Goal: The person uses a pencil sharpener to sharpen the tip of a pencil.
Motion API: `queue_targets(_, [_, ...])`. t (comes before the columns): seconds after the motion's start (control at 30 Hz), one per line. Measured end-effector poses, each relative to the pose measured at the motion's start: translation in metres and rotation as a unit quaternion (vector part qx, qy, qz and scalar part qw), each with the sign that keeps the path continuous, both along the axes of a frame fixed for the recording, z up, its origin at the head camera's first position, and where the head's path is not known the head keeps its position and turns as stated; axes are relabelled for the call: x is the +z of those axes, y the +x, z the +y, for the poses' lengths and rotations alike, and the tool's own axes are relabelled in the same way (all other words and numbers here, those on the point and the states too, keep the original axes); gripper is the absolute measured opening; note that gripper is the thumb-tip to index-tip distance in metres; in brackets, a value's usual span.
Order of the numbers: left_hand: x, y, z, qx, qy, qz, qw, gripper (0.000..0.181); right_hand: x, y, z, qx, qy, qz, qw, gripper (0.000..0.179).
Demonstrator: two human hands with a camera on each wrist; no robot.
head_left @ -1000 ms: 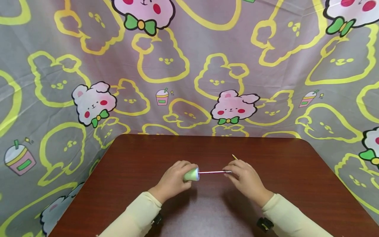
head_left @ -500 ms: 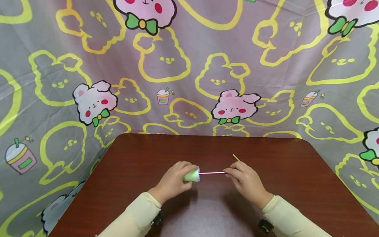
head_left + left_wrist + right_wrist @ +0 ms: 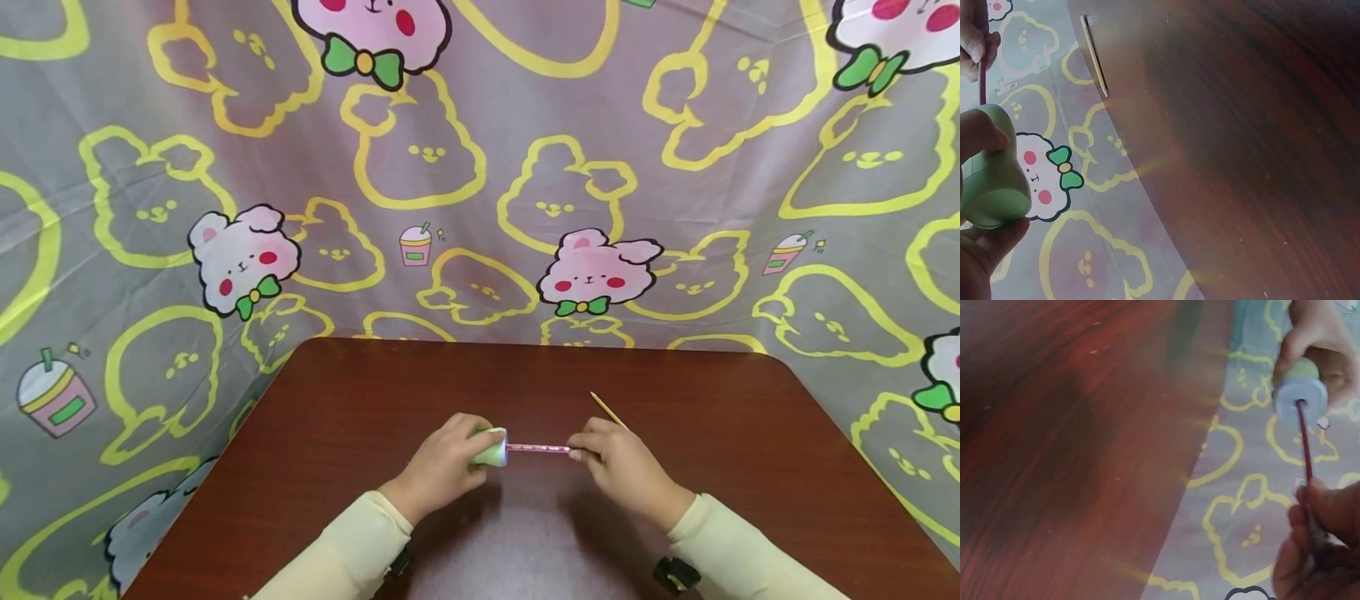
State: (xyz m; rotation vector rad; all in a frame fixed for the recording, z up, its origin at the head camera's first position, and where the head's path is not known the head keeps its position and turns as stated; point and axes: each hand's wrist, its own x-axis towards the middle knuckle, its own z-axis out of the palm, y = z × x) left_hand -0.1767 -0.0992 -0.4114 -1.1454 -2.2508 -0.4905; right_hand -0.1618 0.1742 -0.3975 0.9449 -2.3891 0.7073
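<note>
My left hand [image 3: 442, 462] grips a light green pencil sharpener [image 3: 491, 448], which narrows at its middle and has a pale blue-white end. From that end a pink-red pencil [image 3: 538, 449] sticks out toward the right. My right hand [image 3: 626, 471] pinches its outer end between thumb and fingers. The right wrist view shows the pencil [image 3: 1304, 440] entering a hole in the sharpener's pale face [image 3: 1291, 403]. Seen from the left wrist, thumb and fingers wrap the sharpener's green body [image 3: 997, 187]. The tip inside the sharpener is hidden.
A yellow pencil [image 3: 606, 410] lies on the dark brown wooden table [image 3: 420, 375], just beyond my right hand. Behind the table hangs a grey cloth [image 3: 480, 183] printed with cartoon animals.
Both hands have come slightly lower in the head view, still holding sharpener and pencil. The right hand's fingers have shifted on the pencil, whose patterned side now shows. More of the yellow pencil is visible.
</note>
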Motion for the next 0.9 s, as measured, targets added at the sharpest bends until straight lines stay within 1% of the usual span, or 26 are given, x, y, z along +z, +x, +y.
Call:
queue_targets(0.03, [0.0, 0.0, 0.0, -0.003, 0.001, 0.012, 0.9999, 0.051, 0.003, 0.001, 0.0, -0.002, -0.003, -0.039, 0.9993, 0.011])
queue_targets(0.1, [-0.001, 0.0, 0.0, -0.008, 0.0, 0.035, 0.9993, 0.051, 0.008, 0.002, 0.0, -0.005, -0.005, -0.119, 0.9928, 0.006])
queue_targets(0.13, [-0.001, 0.0, 0.0, -0.01, -0.002, 0.046, 0.9989, 0.051, 0.011, 0.002, 0.0, -0.007, -0.006, -0.158, 0.9875, 0.005])
queue_targets(0.2, [-0.001, 0.0, 0.0, -0.012, -0.006, 0.06, 0.9981, 0.05, 0.015, 0.001, 0.002, -0.011, -0.003, -0.216, 0.9763, 0.006])
queue_targets(0.27, [-0.001, -0.001, 0.0, -0.011, -0.008, 0.061, 0.9981, 0.05, 0.018, 0.0, 0.003, -0.017, 0.007, -0.249, 0.9684, 0.007])
queue_targets(0.33, [-0.001, -0.001, 0.0, -0.007, -0.003, 0.048, 0.9988, 0.051, 0.018, -0.001, 0.003, -0.017, 0.017, -0.248, 0.9686, 0.007])
queue_targets(0.4, [0.001, -0.001, 0.0, -0.001, 0.004, 0.028, 0.9996, 0.052, 0.017, -0.001, 0.003, -0.02, 0.029, -0.217, 0.9755, 0.007])
queue_targets(0.47, [0.002, -0.002, 0.0, 0.008, 0.006, 0.005, 0.9999, 0.052, 0.014, -0.001, 0.003, -0.023, 0.039, -0.161, 0.9859, 0.009])
queue_targets(0.53, [0.003, -0.003, -0.001, 0.016, 0.005, -0.014, 0.9998, 0.052, 0.009, -0.002, 0.004, -0.022, 0.046, -0.084, 0.9952, 0.013])
queue_targets(0.6, [0.005, -0.003, -0.002, 0.022, 0.005, -0.034, 0.9991, 0.051, 0.004, -0.005, 0.005, -0.018, 0.054, 0.003, 0.9984, 0.018])
queue_targets(0.67, [0.008, -0.003, -0.003, 0.024, 0.012, -0.056, 0.998, 0.05, 0.001, -0.007, 0.006, -0.008, 0.054, 0.081, 0.9953, 0.023])
queue_targets(0.73, [0.01, -0.003, -0.004, 0.026, 0.02, -0.078, 0.9964, 0.049, -0.001, -0.01, 0.007, 0.003, 0.051, 0.136, 0.9893, 0.021])
queue_targets(0.8, [0.011, -0.002, -0.004, 0.027, 0.028, -0.096, 0.9946, 0.049, -0.001, -0.011, 0.007, 0.009, 0.045, 0.17, 0.9844, 0.009])
queue_targets(0.83, [0.012, -0.002, -0.005, 0.029, 0.031, -0.103, 0.9938, 0.049, -0.001, -0.012, 0.007, 0.011, 0.041, 0.181, 0.9825, 0.012])
queue_targets(0.9, [0.013, -0.001, -0.005, 0.029, 0.035, -0.112, 0.9926, 0.049, -0.002, -0.012, 0.006, 0.011, 0.036, 0.198, 0.9795, 0.029])
